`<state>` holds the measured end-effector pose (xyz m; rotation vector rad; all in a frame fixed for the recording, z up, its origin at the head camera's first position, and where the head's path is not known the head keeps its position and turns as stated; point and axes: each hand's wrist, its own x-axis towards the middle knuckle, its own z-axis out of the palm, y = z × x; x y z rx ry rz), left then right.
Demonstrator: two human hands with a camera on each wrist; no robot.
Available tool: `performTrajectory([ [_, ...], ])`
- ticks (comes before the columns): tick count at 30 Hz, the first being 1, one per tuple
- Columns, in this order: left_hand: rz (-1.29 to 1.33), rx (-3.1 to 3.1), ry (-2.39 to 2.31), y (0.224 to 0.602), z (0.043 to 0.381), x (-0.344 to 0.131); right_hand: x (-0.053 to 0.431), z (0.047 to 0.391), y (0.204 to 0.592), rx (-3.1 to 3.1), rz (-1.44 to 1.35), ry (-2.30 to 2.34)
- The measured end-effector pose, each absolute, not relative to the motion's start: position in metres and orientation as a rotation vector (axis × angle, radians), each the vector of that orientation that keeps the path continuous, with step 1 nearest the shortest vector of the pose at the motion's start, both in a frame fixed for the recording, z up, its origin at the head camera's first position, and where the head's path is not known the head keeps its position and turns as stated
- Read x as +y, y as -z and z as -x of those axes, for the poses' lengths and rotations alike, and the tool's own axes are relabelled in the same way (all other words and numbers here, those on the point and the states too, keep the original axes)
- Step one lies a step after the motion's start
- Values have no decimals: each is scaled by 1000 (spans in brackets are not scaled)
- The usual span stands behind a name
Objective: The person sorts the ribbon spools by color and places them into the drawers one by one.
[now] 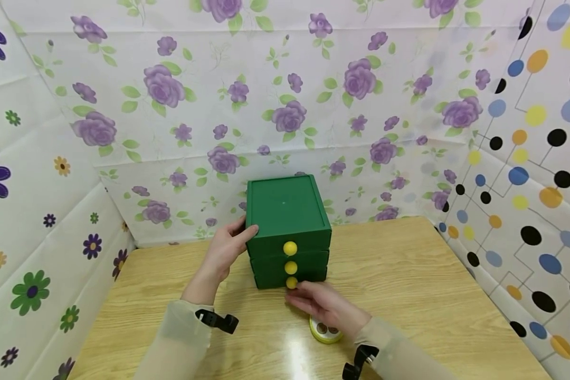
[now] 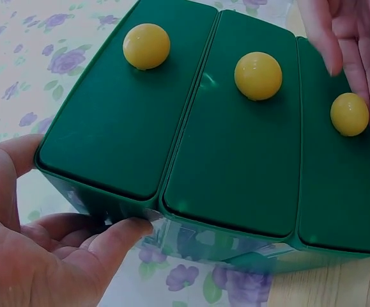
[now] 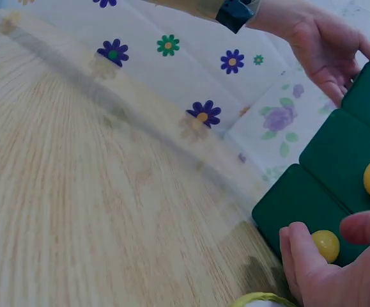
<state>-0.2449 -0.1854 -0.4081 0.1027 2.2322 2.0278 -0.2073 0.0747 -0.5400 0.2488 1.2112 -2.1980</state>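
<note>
A green cabinet (image 1: 285,206) with three stacked drawers stands on the table, each drawer front bearing a round yellow knob. All three drawers look closed. At its upper left edge my left hand (image 1: 225,245) holds the cabinet, thumb on the top and fingers against the side (image 2: 76,230). My right hand (image 1: 328,303) is at the bottom drawer's knob (image 3: 326,245). Its straight fingers lie beside that knob, and the thumb stands apart from it. Partly hidden under the right hand is a round white object with a yellow rim (image 1: 326,338).
The cabinet sits on a light wooden table (image 1: 389,264). Behind it hangs a wall covering with purple flowers (image 1: 290,116). Patterned sheets close off the left side (image 1: 38,237) and the right side (image 1: 541,211). Both wrists carry a black camera mount (image 1: 217,320).
</note>
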Motion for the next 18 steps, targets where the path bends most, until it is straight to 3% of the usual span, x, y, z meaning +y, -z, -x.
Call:
performTrajectory([
  [18, -104, 2236, -2032, 410, 245, -184, 61, 214, 543, 994, -325, 2249],
])
